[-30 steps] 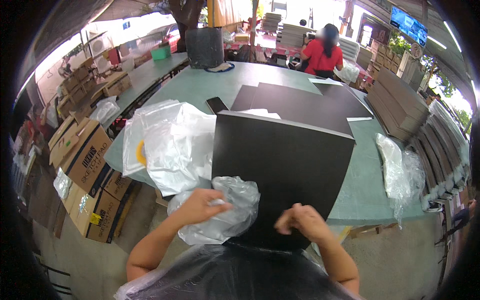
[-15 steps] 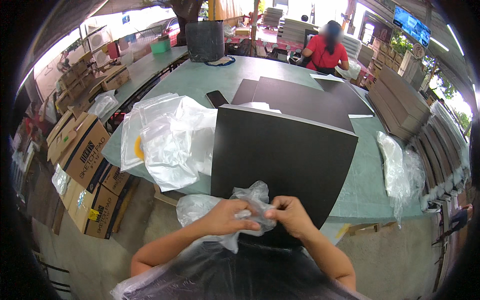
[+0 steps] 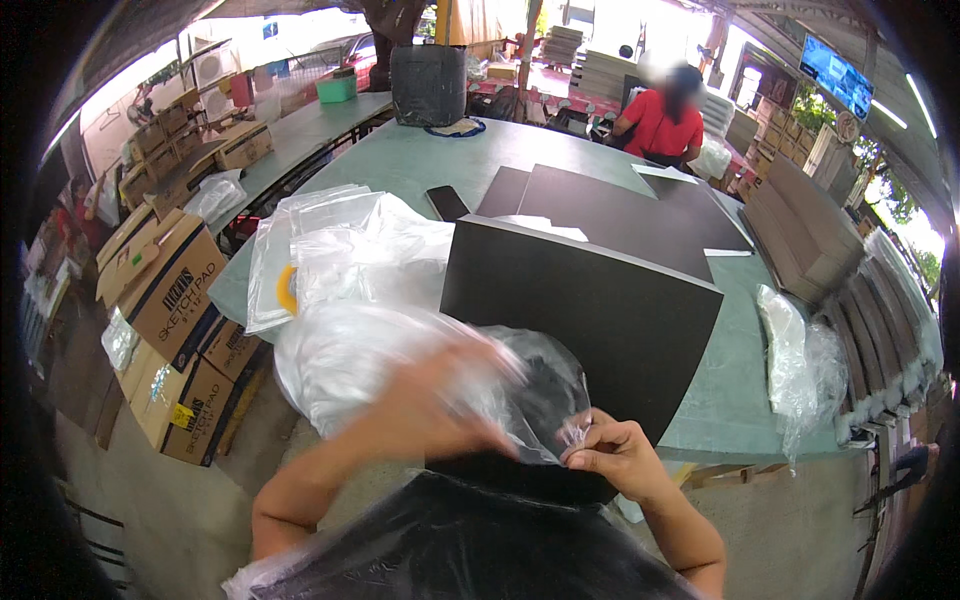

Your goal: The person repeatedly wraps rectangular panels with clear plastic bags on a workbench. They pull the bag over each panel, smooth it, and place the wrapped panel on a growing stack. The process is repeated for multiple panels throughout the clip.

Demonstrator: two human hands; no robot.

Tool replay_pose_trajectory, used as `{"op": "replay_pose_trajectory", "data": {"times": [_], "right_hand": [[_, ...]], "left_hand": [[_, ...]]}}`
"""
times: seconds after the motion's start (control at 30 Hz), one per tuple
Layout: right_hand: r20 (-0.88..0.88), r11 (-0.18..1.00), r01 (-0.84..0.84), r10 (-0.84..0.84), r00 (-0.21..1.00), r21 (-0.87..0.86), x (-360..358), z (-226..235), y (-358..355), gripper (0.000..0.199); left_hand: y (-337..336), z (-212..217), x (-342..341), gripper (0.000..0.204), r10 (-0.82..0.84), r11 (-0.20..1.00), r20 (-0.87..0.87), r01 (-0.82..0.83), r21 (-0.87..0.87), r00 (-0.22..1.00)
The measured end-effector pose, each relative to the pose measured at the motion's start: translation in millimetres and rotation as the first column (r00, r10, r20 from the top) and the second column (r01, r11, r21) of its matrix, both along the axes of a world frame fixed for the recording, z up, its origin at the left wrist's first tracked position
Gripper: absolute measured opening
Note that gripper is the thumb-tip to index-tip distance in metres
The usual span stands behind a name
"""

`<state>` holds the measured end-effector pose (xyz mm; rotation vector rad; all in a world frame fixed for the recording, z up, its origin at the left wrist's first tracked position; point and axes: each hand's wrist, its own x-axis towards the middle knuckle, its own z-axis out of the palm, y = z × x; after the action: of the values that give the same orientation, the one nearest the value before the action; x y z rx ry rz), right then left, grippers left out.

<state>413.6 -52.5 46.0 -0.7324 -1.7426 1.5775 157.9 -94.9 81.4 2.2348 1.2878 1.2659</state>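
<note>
Clock read from the middle of the black panel (image 3: 620, 320). Right hand (image 3: 612, 450), between 5 and 6, has thumb and fingers pinched on the edge of a clear bag (image 3: 350, 360). Left hand (image 3: 450, 395), about 8, is motion-blurred over the same bag; can't tell if it grips. The hands are apart, bag film spanning between them. The bag spreads from 9 round to 6, puffed and whitish on the left, see-through over the panel's lower part. Panel sits at the near side of the green surface (image 3: 530, 140), its lower end reaching past the near edge in view; flat or tilted, can't tell. At 10, a loose pile of plastic bags (image 3: 370, 240), with a yellow ring (image 3: 288, 289) at its left side. Phone (image 3: 447, 204) between 10 and 11, near the pile. At 12, black sheets (image 3: 610, 215) lying beyond the panel. Dark bin (image 3: 428, 85) at 11, far end. Brown boards (image 3: 805, 230) stacked at 2; crumpled plastic (image 3: 790, 340) at 3, right edge of the surface. Cartons (image 3: 190, 290) at 9, off the surface. Person in red (image 3: 665, 125) just short of 1, well apart in the background.
</note>
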Motion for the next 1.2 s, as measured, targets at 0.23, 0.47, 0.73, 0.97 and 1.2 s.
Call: {"op": "replay_pose_trajectory", "data": {"times": [0.23,0.47,0.73,0.97,1.2], "right_hand": [[-0.186,0.921,0.190,-0.133,0.974,0.339,6,41,-8,0.051],[0.024,0.990,-0.132,0.134,0.991,-0.047,17,-44,6,0.045],[0.410,0.950,-0.296,0.312,0.857,-0.102,-29,-43,7,0.044],[0.657,0.913,-0.385,0.374,0.655,-0.135,-9,-26,11,0.043],[0.847,0.389,-0.786,0.438,-0.301,-0.481,40,27,12,0.042]], "left_hand": [[-9,-32,52,0.024,-0.375,0.795,0.262,0.454,-0.403,0.889],[6,-29,50,0.025,-0.352,0.780,0.572,0.570,-0.259,0.741],[-3,-20,11,0.019,-0.405,0.412,0.583,0.710,-0.571,0.704],[-30,-28,37,0.015,-0.716,0.697,-0.464,0.501,-0.513,0.521],[26,-64,-48,0.013,-0.053,0.902,-0.784,-0.306,-0.303,0.619]]}}
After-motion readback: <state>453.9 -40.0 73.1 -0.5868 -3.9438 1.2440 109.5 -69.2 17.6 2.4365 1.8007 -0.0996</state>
